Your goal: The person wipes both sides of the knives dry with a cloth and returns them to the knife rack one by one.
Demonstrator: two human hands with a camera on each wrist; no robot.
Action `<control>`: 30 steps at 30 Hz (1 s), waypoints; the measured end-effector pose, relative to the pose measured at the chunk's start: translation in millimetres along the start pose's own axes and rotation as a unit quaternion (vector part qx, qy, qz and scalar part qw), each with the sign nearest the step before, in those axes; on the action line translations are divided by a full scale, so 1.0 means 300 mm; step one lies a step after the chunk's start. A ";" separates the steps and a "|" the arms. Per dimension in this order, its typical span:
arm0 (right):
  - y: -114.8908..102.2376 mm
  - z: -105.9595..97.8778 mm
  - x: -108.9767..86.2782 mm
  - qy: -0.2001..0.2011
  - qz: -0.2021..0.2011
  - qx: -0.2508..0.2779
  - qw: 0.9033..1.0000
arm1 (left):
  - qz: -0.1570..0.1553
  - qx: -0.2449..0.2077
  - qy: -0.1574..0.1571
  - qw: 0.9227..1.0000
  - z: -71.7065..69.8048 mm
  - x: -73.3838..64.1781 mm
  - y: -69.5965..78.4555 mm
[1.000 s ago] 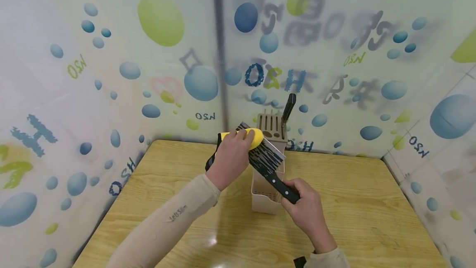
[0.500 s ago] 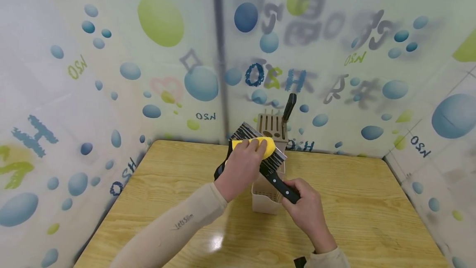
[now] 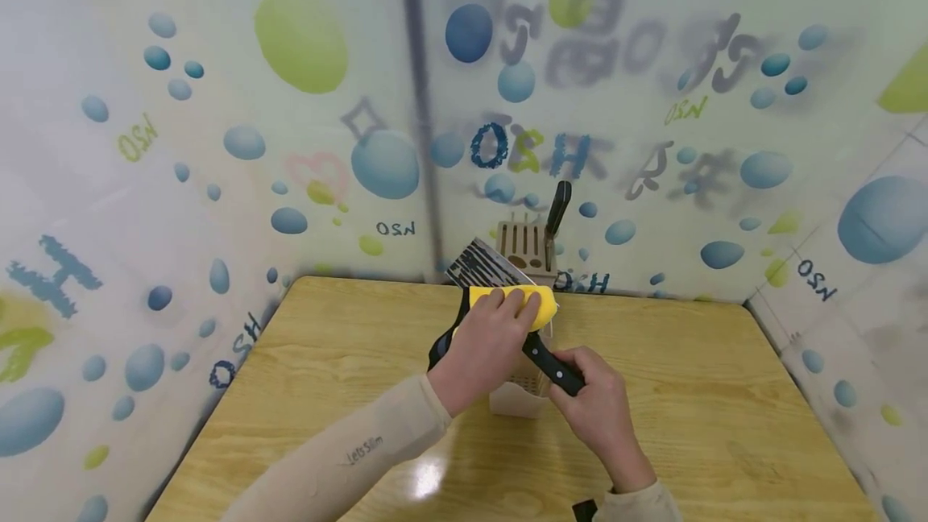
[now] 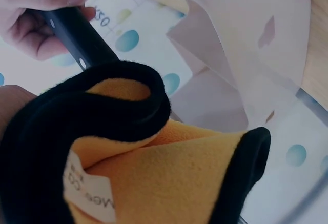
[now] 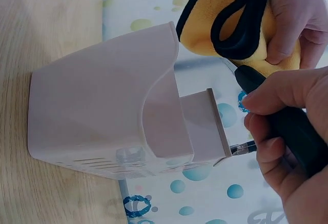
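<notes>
My right hand [image 3: 598, 401] grips the black riveted handle of a cleaver [image 3: 482, 266], whose blade points up and left. In my left hand [image 3: 487, 345] is a folded yellow cloth [image 3: 542, 311] with black edging, pressed on the blade close to the handle. The cloth covers the handle end of the blade; the far end shows, with dark streaks that look like reflections or markings. In the left wrist view, the cloth [image 4: 169, 167] hangs in loose folds with a white label. The right wrist view shows my thumb and fingers curled round the handle [image 5: 297, 131].
A pale knife holder [image 3: 518, 405] stands on the wooden table [image 3: 689, 409] behind my hands. Its slotted top [image 3: 524, 242] carries another black-handled knife [image 3: 559, 208]. Patterned walls [image 3: 304, 39] border the table's back and sides.
My left hand has slid the cloth down and right along the blade towards the handle, uncovering the far end. My right hand and the cleaver stay nearly still. The head view shifts slightly.
</notes>
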State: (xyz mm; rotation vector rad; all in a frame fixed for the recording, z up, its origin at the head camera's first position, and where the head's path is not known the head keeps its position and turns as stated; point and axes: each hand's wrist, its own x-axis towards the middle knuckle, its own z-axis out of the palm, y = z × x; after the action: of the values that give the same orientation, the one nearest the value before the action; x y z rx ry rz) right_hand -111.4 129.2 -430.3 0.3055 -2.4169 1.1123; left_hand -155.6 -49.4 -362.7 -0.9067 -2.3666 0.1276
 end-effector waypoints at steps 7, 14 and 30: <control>-0.003 0.000 0.002 0.001 -0.012 -0.002 1.000 | 0.005 -0.010 0.019 1.000 0.003 -0.016 0.012; -0.011 -0.002 0.006 -0.007 -0.001 0.001 1.000 | 0.001 -0.015 0.016 1.000 0.000 -0.025 0.008; -0.026 0.002 0.020 -0.016 0.022 0.006 1.000 | 0.011 -0.025 0.006 1.000 -0.013 -0.047 -0.009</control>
State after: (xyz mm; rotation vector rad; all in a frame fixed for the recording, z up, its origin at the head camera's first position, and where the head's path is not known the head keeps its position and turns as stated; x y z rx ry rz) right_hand -113.8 123.6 -422.5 0.2774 -2.4564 1.1486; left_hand -146.6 -60.9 -365.7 -0.9549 -2.3578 0.0708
